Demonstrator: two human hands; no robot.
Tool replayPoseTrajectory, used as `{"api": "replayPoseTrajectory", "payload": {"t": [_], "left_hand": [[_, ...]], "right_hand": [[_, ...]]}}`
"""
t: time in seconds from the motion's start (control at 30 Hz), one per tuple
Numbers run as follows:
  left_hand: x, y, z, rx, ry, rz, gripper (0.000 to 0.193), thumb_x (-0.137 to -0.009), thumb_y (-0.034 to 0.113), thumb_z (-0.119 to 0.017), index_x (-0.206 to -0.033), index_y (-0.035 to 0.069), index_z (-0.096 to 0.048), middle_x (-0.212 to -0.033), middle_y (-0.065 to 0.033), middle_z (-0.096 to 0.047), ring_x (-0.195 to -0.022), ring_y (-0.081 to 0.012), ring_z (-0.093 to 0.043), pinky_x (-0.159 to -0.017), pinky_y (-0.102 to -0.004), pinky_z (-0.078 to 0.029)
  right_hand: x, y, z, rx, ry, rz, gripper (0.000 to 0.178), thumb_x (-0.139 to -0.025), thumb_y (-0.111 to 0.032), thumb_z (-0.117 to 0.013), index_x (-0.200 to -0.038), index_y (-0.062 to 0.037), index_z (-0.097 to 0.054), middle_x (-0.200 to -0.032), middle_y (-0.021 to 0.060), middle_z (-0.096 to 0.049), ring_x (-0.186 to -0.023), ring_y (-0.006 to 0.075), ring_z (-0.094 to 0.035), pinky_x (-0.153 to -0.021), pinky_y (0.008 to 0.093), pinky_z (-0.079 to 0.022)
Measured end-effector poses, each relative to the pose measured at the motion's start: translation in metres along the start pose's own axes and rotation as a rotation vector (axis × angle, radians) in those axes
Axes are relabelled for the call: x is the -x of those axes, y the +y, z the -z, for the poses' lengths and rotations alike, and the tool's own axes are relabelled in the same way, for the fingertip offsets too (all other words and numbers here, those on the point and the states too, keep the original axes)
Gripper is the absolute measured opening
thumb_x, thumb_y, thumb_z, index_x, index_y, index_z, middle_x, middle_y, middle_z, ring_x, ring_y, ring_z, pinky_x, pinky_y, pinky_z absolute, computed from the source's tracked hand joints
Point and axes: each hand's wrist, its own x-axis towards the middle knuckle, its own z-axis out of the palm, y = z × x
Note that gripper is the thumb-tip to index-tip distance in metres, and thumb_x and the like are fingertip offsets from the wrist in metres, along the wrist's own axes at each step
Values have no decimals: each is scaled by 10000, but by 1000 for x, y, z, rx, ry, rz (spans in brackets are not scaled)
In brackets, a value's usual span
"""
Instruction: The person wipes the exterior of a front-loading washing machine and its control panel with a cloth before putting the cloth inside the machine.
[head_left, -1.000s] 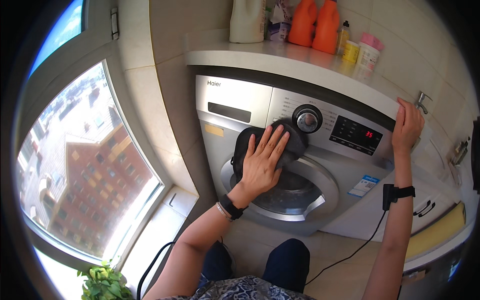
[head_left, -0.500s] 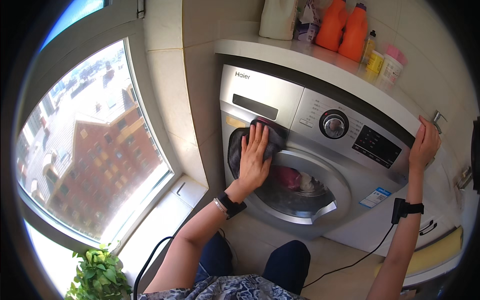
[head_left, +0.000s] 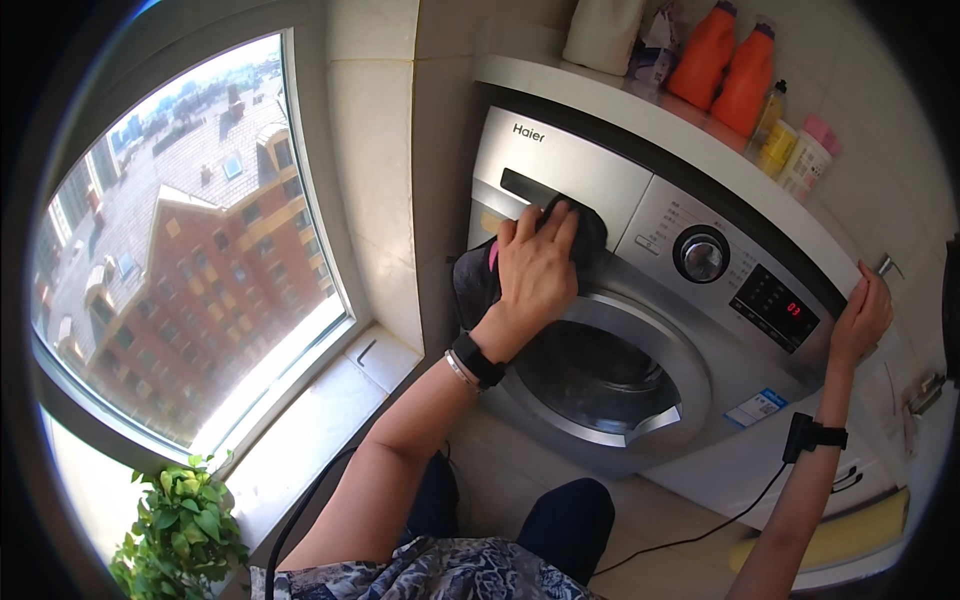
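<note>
L hand (head_left: 537, 270) is on the dark cloth (head_left: 475, 288), pressing it to the upper-L front of the silver washing machine (head_left: 488, 150), just under & partly over the RH end of the dark handle slot (head_left: 522, 184) in the drawer front. Its fingers are bent & a little apart, tips on the cloth; can't tell if they pinch a fold, thumb hidden. One end of the cloth hangs below & L of the hand, w/ a bit of pink edging showing; the other end sits bunched R of the fingertips. R hand (head_left: 862, 315) is at the RH end of the white counter (head_left: 640, 92), fingers close tog. & bent at its edge; can't tell how firm the hold is. Betw. the hands: round dial (head_left: 700, 253) & black display panel (head_left: 775, 308) w/ red digits lit. Round door (head_left: 695, 385) below, shut. On the counter, L to R: whitish jug (head_left: 603, 35), purple-&-white pack (head_left: 656, 48), two orange bottles (head_left: 745, 80), slim bottle w/ dark cap (head_left: 769, 112), yellow tub (head_left: 776, 150), white tub w/ pink top (head_left: 805, 168). Far L, window (head_left: 180, 260) w/ brick bldg outside; leafy plant (head_left: 185, 520) below it.
</note>
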Motion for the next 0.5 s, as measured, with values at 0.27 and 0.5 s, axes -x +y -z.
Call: {"api": "replayPoseTrajectory", "payload": {"t": [0.27, 0.5], "left_hand": [[-18, -45, 25, -249, -122, -24, 597, -671, 87, -581, -1266, 66, -539, -1292, -46, -571, -1015, -264, -516, -826, -379, -359], [-27, -41, 14, -218, -57, 49, 424, -675, 55, -548, -1090, 10, -624, -1121, -72, -638, -992, -270, -517, -796, -389, -374]], "right_hand": [[-3, 3, 4, 19, -8, 18, 267, -996, -200, -422, -1111, -98, -640, -1066, 53, -664, -992, 252, -592, -861, 370, -401], [0, -2, 2, -20, -47, -31, 287, -1005, -221, -412, -1112, -86, -641, -1082, 76, -663, -1004, 271, -595, -879, 375, -401]]}}
